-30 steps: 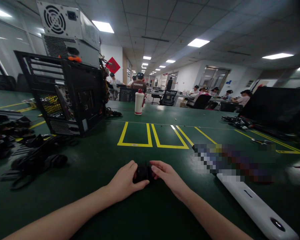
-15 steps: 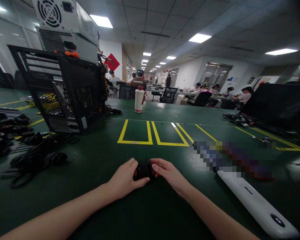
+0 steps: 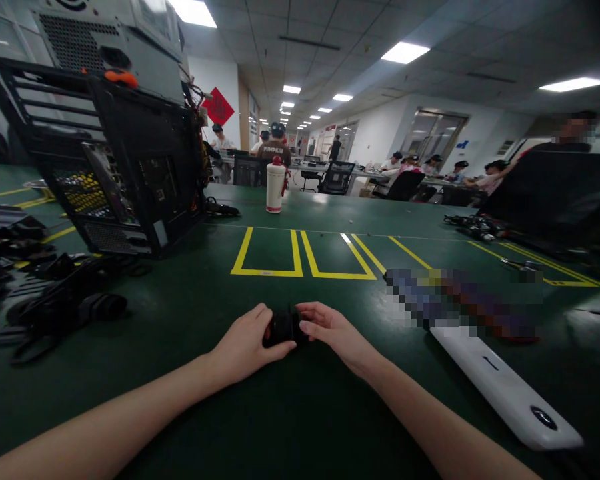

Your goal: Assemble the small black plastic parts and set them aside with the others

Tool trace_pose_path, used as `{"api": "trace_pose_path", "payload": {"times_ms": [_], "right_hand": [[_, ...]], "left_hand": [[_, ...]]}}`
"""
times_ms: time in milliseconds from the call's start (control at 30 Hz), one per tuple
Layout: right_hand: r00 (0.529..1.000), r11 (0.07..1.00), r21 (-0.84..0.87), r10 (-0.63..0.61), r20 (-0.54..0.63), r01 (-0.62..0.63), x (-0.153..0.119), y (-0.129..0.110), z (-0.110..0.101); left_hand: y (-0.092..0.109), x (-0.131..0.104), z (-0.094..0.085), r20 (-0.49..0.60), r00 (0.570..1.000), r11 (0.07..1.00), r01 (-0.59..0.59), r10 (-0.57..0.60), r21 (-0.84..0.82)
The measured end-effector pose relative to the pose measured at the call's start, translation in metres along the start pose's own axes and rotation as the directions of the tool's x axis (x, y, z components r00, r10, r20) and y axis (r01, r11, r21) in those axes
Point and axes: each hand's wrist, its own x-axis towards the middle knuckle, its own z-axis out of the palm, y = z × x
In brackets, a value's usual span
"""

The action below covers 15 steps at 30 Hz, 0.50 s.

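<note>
Close in front of me, above the green table, my left hand [image 3: 244, 339] is wrapped around a small black cylindrical object [image 3: 282, 327] with a raised rim. Its thumb runs along the near side. From the other side, my right hand [image 3: 334, 332] pinches the right end of the same object between thumb and fingertips. Both hands cover the object's ends, and its dark surface shows no detail that tells its kind.
A black computer case [image 3: 115, 167] with power supplies [image 3: 75, 40] on top stands left, beside tangled black cables [image 3: 70, 307]. A white bottle [image 3: 275, 189] stands ahead. Yellow tape [image 3: 267, 272] marks the green table [image 3: 205, 427]. A white elongated device [image 3: 505, 383] lies right. People sit farther back.
The view has shifted slightly, and most things on the table appear a little higher and more to the left. Both hands keep their grip on the black object.
</note>
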Motion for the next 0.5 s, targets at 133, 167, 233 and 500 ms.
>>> {"api": "trace_pose_path", "payload": {"times_ms": [133,167,233,500], "right_hand": [[1.0,1.0,-0.027,0.008,-0.01,-0.008,0.0007,0.0021,-0.0003],[1.0,1.0,-0.019,-0.002,0.007,0.002,0.0003,0.0021,-0.0005],[0.999,1.0,0.007,-0.025,0.03,0.025,-0.0005,0.002,-0.001],[0.999,0.999,0.027,-0.023,0.025,0.022,0.0003,0.0022,-0.0001]], "left_hand": [[0.0004,-0.0001,0.0,0.007,1.0,1.0,0.0,0.0,0.001],[0.0004,-0.0002,0.0001,0.006,1.0,1.0,-0.005,0.005,0.003],[0.0,-0.0001,0.0006,-0.002,1.0,1.0,-0.02,0.02,0.013],[-0.0012,0.001,0.0028,-0.017,1.0,0.999,-0.013,0.014,0.043]]}}
